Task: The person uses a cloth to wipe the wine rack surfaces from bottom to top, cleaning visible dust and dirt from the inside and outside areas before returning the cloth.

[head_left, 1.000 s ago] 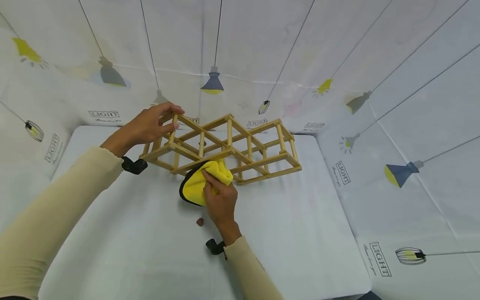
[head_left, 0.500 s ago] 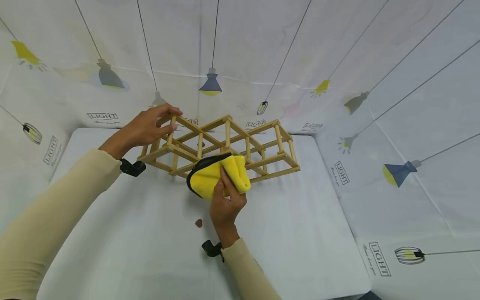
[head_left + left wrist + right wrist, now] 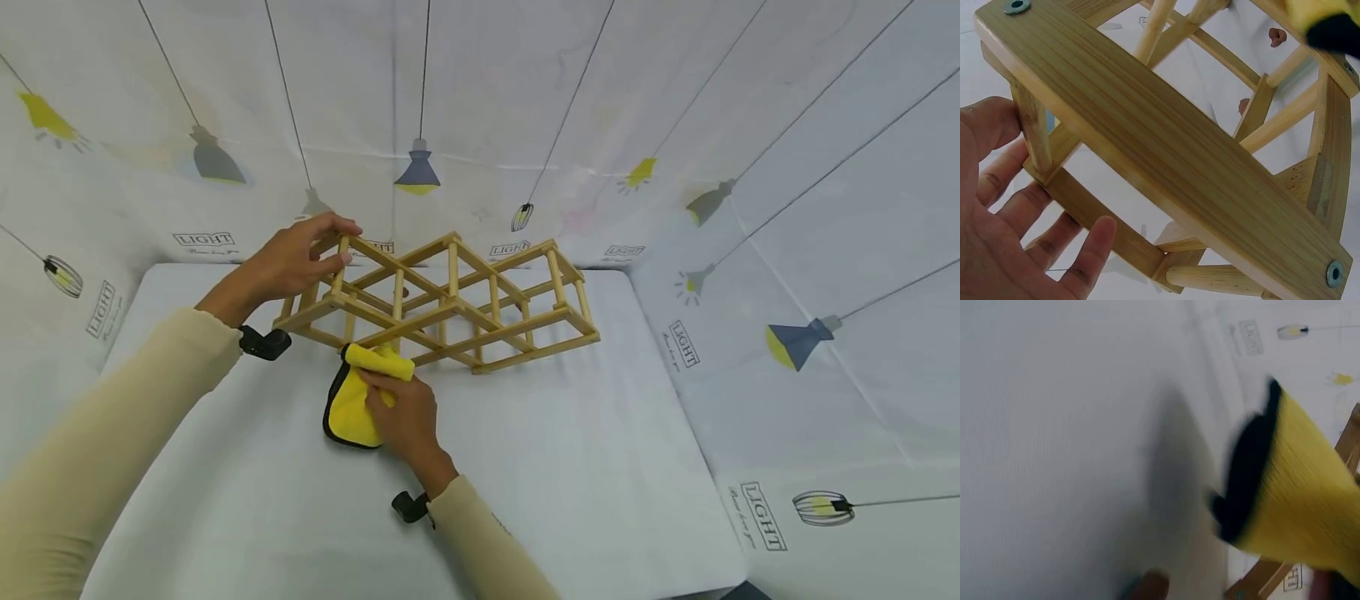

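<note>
A light wooden wine rack [image 3: 453, 268], a lattice of slats and dowels, stands towards the back of the white table. At its left end, my left hand [image 3: 288, 258] grips a corner dowel; in the left wrist view the thumb lies against that dowel [image 3: 1034, 128], other fingers spread behind. My right hand [image 3: 408, 421] pinches a folded yellow cloth [image 3: 356, 412] with black edging, its top overlapping the rack's lower front slat in the head view. The same cloth [image 3: 1304, 494] is blurred in the right wrist view.
Two small brown lumps show through the rack in the left wrist view, an upper lump [image 3: 1277, 37] and a lower lump [image 3: 1244, 105]. Behind the white table [image 3: 600, 467] rises a wall sheet [image 3: 480, 108] printed with lamps.
The right hand went slightly right along the rack's front with the cloth, then moved left and lower. A brown lump on the table is now hidden. The left hand keeps its grip.
</note>
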The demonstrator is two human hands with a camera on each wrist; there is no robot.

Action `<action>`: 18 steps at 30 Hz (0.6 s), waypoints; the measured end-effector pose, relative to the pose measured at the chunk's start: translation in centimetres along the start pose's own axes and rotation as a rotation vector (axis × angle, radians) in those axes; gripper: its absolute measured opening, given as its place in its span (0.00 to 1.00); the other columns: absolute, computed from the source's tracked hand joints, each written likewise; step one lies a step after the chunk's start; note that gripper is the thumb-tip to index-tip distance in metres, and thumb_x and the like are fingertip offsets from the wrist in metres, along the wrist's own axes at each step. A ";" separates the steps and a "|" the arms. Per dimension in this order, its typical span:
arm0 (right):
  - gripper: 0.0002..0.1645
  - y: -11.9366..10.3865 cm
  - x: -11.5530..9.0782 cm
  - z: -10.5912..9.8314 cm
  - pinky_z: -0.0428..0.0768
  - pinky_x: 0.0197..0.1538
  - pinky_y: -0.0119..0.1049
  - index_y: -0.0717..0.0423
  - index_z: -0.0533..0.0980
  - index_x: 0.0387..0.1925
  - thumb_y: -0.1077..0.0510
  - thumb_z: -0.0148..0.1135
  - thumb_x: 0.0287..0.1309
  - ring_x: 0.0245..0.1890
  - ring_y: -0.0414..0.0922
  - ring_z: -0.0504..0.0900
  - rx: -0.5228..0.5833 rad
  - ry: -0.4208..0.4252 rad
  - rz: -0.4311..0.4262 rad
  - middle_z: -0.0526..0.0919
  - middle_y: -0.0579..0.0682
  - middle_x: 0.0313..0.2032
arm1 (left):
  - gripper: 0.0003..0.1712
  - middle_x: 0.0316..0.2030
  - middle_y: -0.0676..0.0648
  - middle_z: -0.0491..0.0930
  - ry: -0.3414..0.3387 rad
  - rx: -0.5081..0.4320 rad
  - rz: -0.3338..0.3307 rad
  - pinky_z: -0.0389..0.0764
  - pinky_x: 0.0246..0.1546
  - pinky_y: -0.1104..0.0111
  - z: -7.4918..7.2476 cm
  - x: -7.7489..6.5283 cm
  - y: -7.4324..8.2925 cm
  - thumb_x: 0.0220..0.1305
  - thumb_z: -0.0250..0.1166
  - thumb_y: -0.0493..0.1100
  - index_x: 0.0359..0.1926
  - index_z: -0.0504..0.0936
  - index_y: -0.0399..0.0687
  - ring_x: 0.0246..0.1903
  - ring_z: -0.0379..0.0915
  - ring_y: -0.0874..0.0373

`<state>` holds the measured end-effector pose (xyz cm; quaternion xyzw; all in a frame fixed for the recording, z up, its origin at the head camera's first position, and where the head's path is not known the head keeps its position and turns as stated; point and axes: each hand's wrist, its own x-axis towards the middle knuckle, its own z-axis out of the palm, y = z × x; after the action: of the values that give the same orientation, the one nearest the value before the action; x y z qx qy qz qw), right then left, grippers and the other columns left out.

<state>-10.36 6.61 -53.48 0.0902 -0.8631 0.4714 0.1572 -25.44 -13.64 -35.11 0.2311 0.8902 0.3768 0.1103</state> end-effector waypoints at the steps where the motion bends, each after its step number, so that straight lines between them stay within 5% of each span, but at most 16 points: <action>1: 0.19 0.0 -0.1 0.0 0.87 0.55 0.37 0.38 0.88 0.56 0.60 0.66 0.69 0.50 0.41 0.88 0.039 0.049 -0.020 0.91 0.44 0.53 | 0.27 0.80 0.43 0.64 0.003 0.001 0.000 0.66 0.77 0.39 0.2 0.0 0.0 0.81 0.60 0.46 0.75 0.69 0.51 0.82 0.55 0.40; 4: 0.21 -0.2 0.1 0.1 0.89 0.55 0.40 0.44 0.88 0.57 0.64 0.65 0.68 0.49 0.45 0.90 0.150 0.209 -0.102 0.91 0.49 0.54 | 0.26 0.80 0.43 0.64 0.018 0.003 -0.002 0.66 0.77 0.39 0.4 0.0 0.0 0.81 0.60 0.45 0.75 0.70 0.51 0.81 0.56 0.40; 6: 0.21 -0.5 0.6 0.4 0.89 0.53 0.36 0.44 0.87 0.58 0.64 0.65 0.68 0.46 0.43 0.89 0.138 0.233 -0.114 0.91 0.49 0.53 | 0.26 0.80 0.42 0.65 0.022 0.004 -0.003 0.66 0.76 0.39 0.3 0.0 0.1 0.81 0.61 0.45 0.75 0.70 0.50 0.81 0.56 0.40; 9: 0.20 -0.7 1.4 1.2 0.82 0.39 0.25 0.38 0.87 0.57 0.59 0.66 0.69 0.33 0.35 0.83 0.030 0.099 -0.050 0.93 0.45 0.45 | 0.26 0.80 0.42 0.64 0.015 -0.004 -0.001 0.65 0.77 0.38 0.2 -0.1 0.1 0.81 0.60 0.45 0.75 0.70 0.50 0.82 0.56 0.40; 13: 0.18 -0.6 2.2 2.3 0.67 0.23 0.25 0.33 0.88 0.55 0.55 0.65 0.69 0.20 0.35 0.68 -0.115 -0.134 0.058 0.91 0.41 0.33 | 0.25 0.80 0.42 0.64 0.012 -0.011 0.007 0.65 0.77 0.38 0.3 -0.2 0.0 0.81 0.60 0.44 0.74 0.70 0.49 0.82 0.55 0.39; 18: 0.18 -1.1 2.2 1.7 0.64 0.21 0.26 0.33 0.91 0.50 0.56 0.66 0.65 0.18 0.35 0.68 -0.152 -0.178 0.038 0.91 0.38 0.32 | 0.26 0.80 0.42 0.64 0.006 -0.005 0.015 0.65 0.77 0.38 0.2 -0.3 0.0 0.81 0.60 0.44 0.74 0.70 0.49 0.81 0.56 0.39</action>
<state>-12.41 4.53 -52.71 0.1031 -0.9083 0.3979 0.0776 -25.06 -13.62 -35.25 0.2364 0.8878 0.3806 0.1052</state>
